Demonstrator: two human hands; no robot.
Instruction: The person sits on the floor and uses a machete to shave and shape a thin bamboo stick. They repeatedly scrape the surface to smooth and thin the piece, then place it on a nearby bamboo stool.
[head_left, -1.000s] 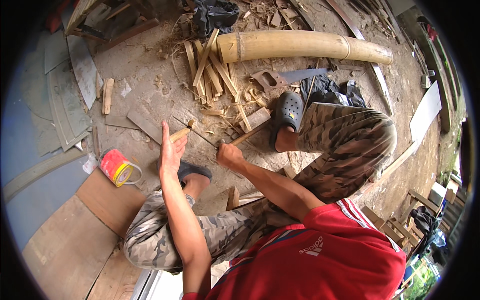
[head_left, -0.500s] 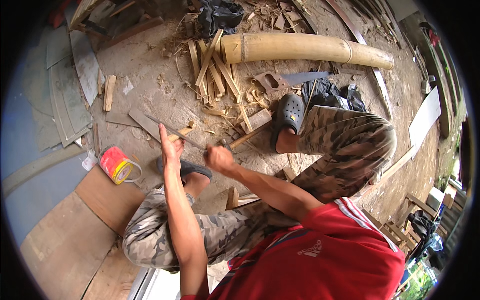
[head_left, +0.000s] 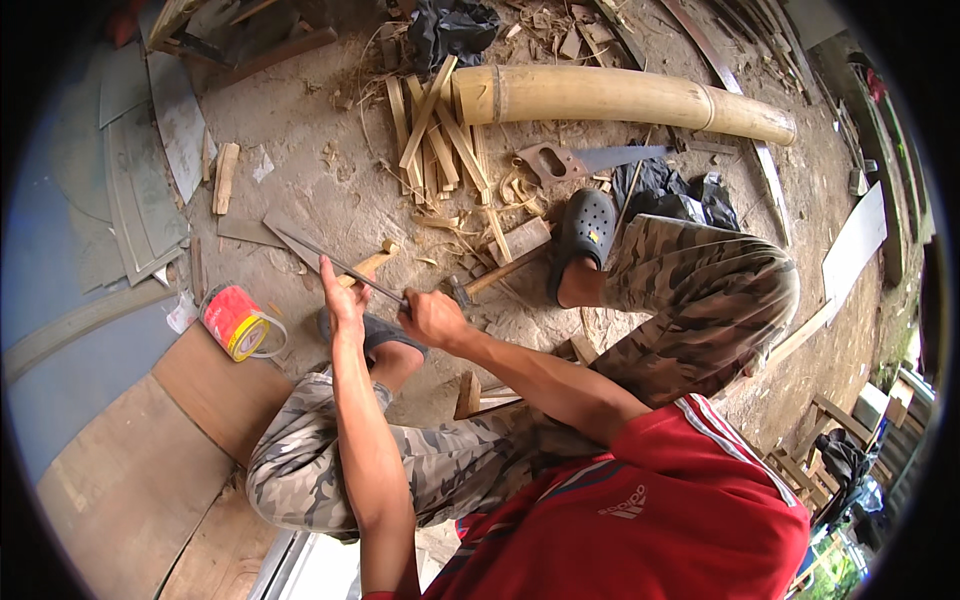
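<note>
Since the earlier frame, the right hand has been drawn leftward, fingers clamped on a long blade. A thin bamboo strip, light and stiff, is pinched beneath the left hand fingers, closed together.

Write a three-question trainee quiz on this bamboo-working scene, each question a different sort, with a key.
1. True or false: the right hand holds the long thin blade.
2. Multiple choice: the hand saw lies A) under the roll of tape, B) just below the big bamboo pole, C) in the left hand.
3. Fill in: the dark clog is worn on a ____.

Key: 1 true; 2 B; 3 foot.
</note>
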